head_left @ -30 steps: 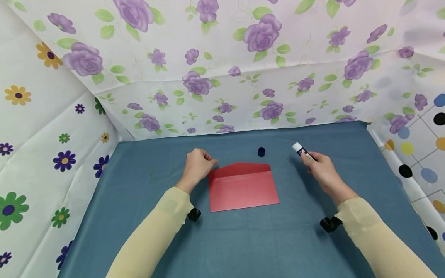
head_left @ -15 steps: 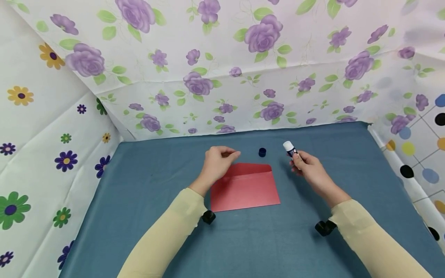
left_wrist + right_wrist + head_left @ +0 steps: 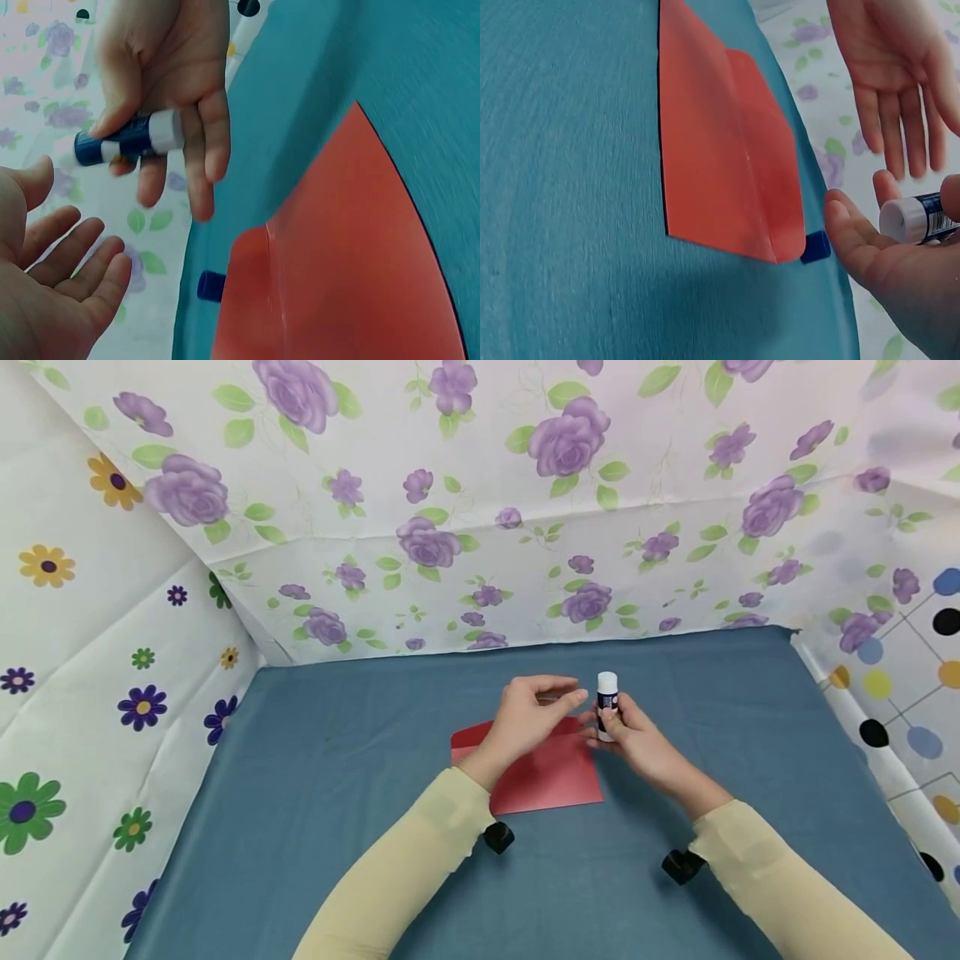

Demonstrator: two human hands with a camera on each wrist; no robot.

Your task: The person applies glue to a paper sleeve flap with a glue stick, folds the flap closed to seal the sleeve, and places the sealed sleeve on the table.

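A white and dark-blue glue stick (image 3: 607,700) stands nearly upright in my right hand (image 3: 639,745), pinched between thumb and fingers. My left hand (image 3: 534,717) is raised close to the stick, its fingers relaxed and holding nothing; the left wrist view shows its bare palm and fingers (image 3: 82,270). Below both hands a red envelope (image 3: 546,781) lies on the table, its flap (image 3: 769,172) unfolded toward the back. My left forearm and hand cover part of it. A small dark-blue cap (image 3: 211,286) sits just past the flap, mostly hidden behind the left hand in the head view.
Blue cloth (image 3: 330,793) covers the table. White sheets with purple flowers (image 3: 427,543) hang along the back edge, and patterned sheets (image 3: 135,710) line both sides. A black wrist camera (image 3: 498,837) hangs under the left cuff, another camera (image 3: 682,866) under the right.
My left hand has moved right from the envelope's left corner across its flap. My right hand has brought the glue stick left and turned it more upright, so the hands are now close together.
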